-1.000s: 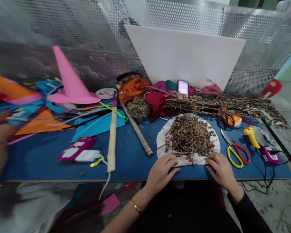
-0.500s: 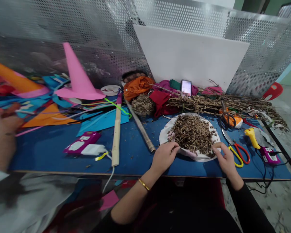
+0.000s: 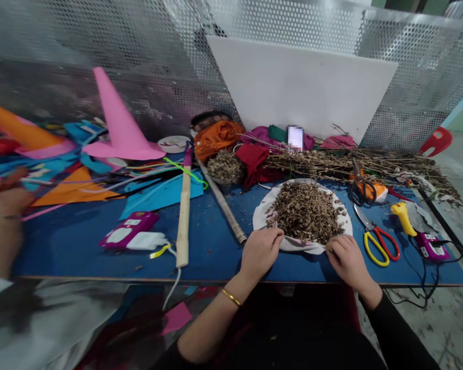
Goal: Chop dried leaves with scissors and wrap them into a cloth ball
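A heap of dried, chopped plant bits (image 3: 306, 213) lies on a round white cloth (image 3: 259, 218) at the table's front. My left hand (image 3: 260, 253) is closed, thumb and fingers pinching the cloth's near edge left of centre. On the right, my right hand (image 3: 346, 259) grips the near edge too, its fingers bent over the rim beside the heap. Between the hands the edge is lifted and slightly folded. Scissors (image 3: 376, 236) with one yellow and one red handle lie just right of my right hand.
Dry stalks (image 3: 370, 162), dark scissors (image 3: 360, 187) and a yellow-handled glue gun (image 3: 404, 218) lie beyond and to the right. Left are a bamboo stick (image 3: 183, 216), a purple power strip (image 3: 133, 228) and pink cone hat (image 3: 119, 123). Another person's hand (image 3: 3, 226) is far left.
My right hand has moved left along the cloth's near edge and its fingers have curled over it. My left hand keeps its pinch, nearly in place. The view has shifted slightly.
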The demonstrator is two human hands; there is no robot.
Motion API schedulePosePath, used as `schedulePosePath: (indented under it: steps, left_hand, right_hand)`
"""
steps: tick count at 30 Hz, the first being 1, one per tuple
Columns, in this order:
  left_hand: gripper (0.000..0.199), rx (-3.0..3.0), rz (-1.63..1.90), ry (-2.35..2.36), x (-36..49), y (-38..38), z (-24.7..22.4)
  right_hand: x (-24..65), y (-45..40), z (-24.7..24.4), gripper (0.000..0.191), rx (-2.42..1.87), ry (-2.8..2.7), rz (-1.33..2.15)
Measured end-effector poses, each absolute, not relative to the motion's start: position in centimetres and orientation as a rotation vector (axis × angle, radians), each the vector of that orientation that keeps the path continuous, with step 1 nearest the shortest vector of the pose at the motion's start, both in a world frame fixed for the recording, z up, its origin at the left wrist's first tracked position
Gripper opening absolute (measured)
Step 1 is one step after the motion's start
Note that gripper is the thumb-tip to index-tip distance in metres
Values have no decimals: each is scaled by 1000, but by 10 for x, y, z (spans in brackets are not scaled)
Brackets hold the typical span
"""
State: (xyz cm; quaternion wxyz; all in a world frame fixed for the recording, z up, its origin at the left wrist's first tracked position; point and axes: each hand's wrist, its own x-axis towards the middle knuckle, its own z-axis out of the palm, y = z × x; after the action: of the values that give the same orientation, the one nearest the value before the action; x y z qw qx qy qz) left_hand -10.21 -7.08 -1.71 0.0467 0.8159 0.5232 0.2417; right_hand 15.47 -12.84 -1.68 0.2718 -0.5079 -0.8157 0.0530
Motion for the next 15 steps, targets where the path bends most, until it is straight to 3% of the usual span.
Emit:
schedulePosePath:
  steps: [6,11,15]
  left_hand:
    - [21,2488,981,1385,-79,-78,-5]
    - [58,2508,976,1217,-35,-82,-2]
    - [25,2534,904,1263,-14,-72,-4]
  right_hand:
    - [159,-112,1,12,-1382,-1793,432]
    - [152,-95,12,12,-1372,-1793,405]
    - [150,-89,12,13,-1336,-1797,380]
